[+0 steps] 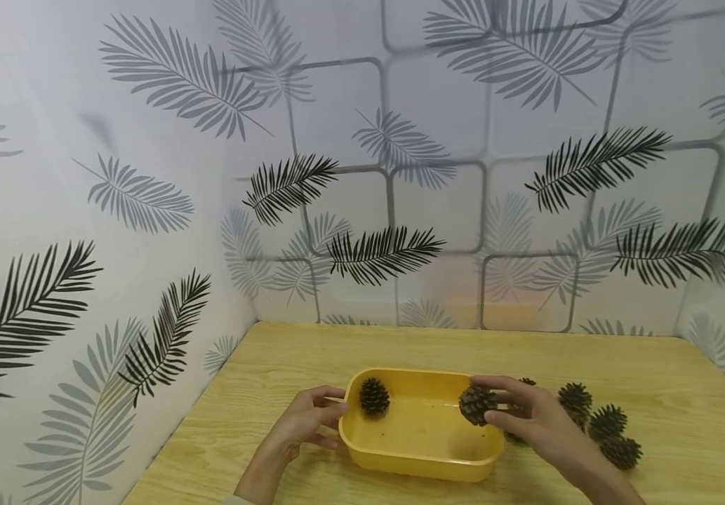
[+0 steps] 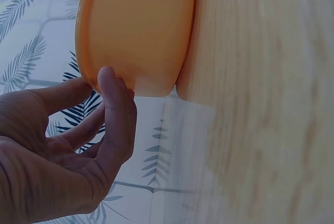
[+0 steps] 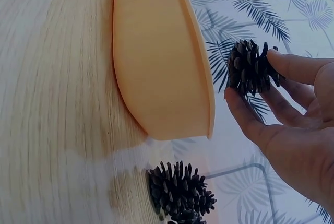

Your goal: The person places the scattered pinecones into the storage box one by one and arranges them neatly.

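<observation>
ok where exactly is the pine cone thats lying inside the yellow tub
In the head view, the pine cone lies in the far left corner of the yellow tub, just inside the end that the left hand touches.

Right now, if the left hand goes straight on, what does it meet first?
Likely the yellow tub: the left hand is at its left end, though exact contact is hard to tell.

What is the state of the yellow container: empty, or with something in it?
Not empty, but far from full: one pine cone lies inside the yellow container, near its left end.
</observation>
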### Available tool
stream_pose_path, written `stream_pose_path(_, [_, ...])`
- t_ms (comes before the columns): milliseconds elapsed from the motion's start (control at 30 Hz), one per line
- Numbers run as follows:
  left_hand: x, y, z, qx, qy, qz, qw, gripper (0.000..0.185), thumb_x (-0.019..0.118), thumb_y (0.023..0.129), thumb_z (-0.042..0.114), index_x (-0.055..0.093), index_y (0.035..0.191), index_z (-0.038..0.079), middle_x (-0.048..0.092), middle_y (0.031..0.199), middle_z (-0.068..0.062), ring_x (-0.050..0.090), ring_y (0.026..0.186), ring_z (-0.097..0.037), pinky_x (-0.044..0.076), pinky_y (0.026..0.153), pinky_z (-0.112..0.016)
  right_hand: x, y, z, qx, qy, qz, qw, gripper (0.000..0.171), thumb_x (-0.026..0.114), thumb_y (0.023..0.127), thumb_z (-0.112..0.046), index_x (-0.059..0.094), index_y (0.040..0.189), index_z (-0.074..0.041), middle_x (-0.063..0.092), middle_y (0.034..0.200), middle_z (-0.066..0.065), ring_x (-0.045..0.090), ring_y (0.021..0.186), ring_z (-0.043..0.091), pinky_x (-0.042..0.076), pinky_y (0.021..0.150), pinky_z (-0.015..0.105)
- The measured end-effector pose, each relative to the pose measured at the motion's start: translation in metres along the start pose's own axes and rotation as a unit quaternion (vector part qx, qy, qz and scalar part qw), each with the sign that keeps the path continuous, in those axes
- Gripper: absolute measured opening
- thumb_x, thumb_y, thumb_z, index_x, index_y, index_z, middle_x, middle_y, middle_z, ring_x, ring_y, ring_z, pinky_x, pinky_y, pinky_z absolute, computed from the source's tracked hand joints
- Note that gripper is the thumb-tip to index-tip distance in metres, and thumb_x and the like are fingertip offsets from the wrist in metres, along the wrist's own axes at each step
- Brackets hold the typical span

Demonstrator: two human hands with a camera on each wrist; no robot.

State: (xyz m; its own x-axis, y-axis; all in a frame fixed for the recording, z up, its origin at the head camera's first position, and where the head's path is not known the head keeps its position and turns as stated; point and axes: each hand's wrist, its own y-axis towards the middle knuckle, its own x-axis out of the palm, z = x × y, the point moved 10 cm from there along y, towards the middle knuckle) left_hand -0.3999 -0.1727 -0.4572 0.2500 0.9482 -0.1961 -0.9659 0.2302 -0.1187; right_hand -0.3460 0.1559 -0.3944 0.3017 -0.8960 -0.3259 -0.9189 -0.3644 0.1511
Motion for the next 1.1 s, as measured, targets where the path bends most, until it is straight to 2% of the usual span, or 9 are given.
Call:
stream_pose_path(133, [-0.001, 0.0, 0.0, 0.0, 0.001, 0.002, 1.0, 0.047, 0.071, 0.101, 0.02, 0.059, 0.14, -0.003, 0.063, 0.119, -0.02, 0.071, 0.087, -0.026, 0.067, 0.062, -0.036, 0.005, 0.002, 0.001, -0.001, 0.017, -0.009, 1.0, 0.056, 0.069, 0.102, -0.023, 0.051, 0.154, -0.009, 0.054, 0.146, 0.026, 0.07, 0.108, 0.024, 0.062, 0.078, 0.034])
stream_pose_path(167, [-0.001, 0.0, 0.0, -0.001, 0.001, 0.003, 1.0, 0.047, 0.071, 0.101, 0.02, 0.059, 0.14, -0.003, 0.063, 0.119, -0.02, 0.071, 0.087, -0.026, 0.067, 0.062, -0.035, 0.006, 0.003, 0.002, -0.003, 0.018, -0.012, 1.0, 0.056, 0.069, 0.102, -0.023, 0.051, 0.154, -0.008, 0.053, 0.147, 0.027, 0.07, 0.109, 0.025, 0.063, 0.079, 0.034])
stream_pose_path(233, [-0.001, 0.0, 0.001, -0.001, 0.002, 0.004, 1.0, 0.047, 0.071, 0.101, 0.021, 0.059, 0.14, -0.003, 0.063, 0.119, -0.019, 0.071, 0.088, -0.026, 0.067, 0.062, -0.035, 0.009, 0.004, 0.001, -0.012, 0.019, -0.017, 1.0, 0.057, 0.068, 0.103, -0.022, 0.049, 0.154, -0.006, 0.049, 0.151, 0.028, 0.069, 0.117, 0.031, 0.063, 0.089, 0.04])
stream_pose_path(333, [-0.001, 0.0, 0.002, -0.001, 0.003, 0.004, 1.0, 0.047, 0.071, 0.101, 0.021, 0.059, 0.141, -0.003, 0.063, 0.119, -0.02, 0.071, 0.088, -0.027, 0.067, 0.062, -0.035, 0.013, 0.006, 0.0, -0.022, 0.013, -0.023, 0.999, 0.055, 0.068, 0.103, -0.022, 0.051, 0.153, -0.007, 0.045, 0.156, 0.025, 0.064, 0.123, 0.039, 0.062, 0.094, 0.043])
stream_pose_path(400, [-0.001, 0.0, 0.002, 0.0, 0.005, 0.005, 1.0, 0.047, 0.071, 0.101, 0.02, 0.059, 0.141, -0.003, 0.063, 0.119, -0.019, 0.071, 0.088, -0.027, 0.067, 0.061, -0.036, 0.015, 0.007, -0.001, -0.026, 0.007, -0.023, 0.999, 0.053, 0.068, 0.103, -0.024, 0.053, 0.152, -0.01, 0.046, 0.157, 0.022, 0.059, 0.129, 0.042, 0.061, 0.097, 0.04])
stream_pose_path(533, [-0.001, 0.0, 0.002, 0.001, 0.007, 0.005, 1.0, 0.047, 0.07, 0.101, 0.02, 0.058, 0.141, -0.003, 0.063, 0.119, -0.02, 0.071, 0.088, -0.026, 0.067, 0.062, -0.036, 0.02, 0.01, -0.001, -0.027, 0.0, -0.023, 0.999, 0.051, 0.069, 0.102, -0.026, 0.056, 0.15, -0.014, 0.048, 0.157, 0.016, 0.054, 0.135, 0.039, 0.058, 0.099, 0.032])
stream_pose_path(700, [0.0, -0.001, 0.002, 0.002, 0.003, 0.002, 1.0, 0.048, 0.07, 0.101, 0.02, 0.058, 0.141, -0.004, 0.063, 0.119, -0.021, 0.071, 0.087, -0.025, 0.067, 0.062, -0.035, 0.03, 0.015, -0.002, -0.029, 0.017, -0.039, 0.999, 0.051, 0.068, 0.103, -0.023, 0.056, 0.15, -0.013, 0.047, 0.157, 0.019, 0.056, 0.132, 0.039, 0.058, 0.097, 0.028])
stream_pose_path(1000, [0.001, -0.003, 0.003, 0.0, 0.002, -0.001, 1.0, 0.046, 0.07, 0.102, 0.019, 0.059, 0.14, -0.004, 0.063, 0.118, -0.02, 0.072, 0.088, -0.026, 0.067, 0.063, -0.035, 0.047, 0.02, -0.005, -0.036, 0.035, -0.058, 0.997, 0.051, 0.067, 0.103, -0.019, 0.053, 0.151, -0.006, 0.046, 0.154, 0.028, 0.066, 0.118, 0.037, 0.062, 0.094, 0.042])
stream_pose_path(1100, [0.001, -0.003, 0.003, 0.001, 0.003, -0.002, 1.0, 0.047, 0.07, 0.102, 0.02, 0.058, 0.141, -0.004, 0.063, 0.119, -0.02, 0.071, 0.089, -0.026, 0.067, 0.063, -0.036, 0.051, 0.021, -0.007, -0.039, 0.033, -0.059, 0.997, 0.053, 0.068, 0.103, -0.019, 0.052, 0.151, -0.004, 0.046, 0.153, 0.029, 0.064, 0.12, 0.041, 0.062, 0.096, 0.045])
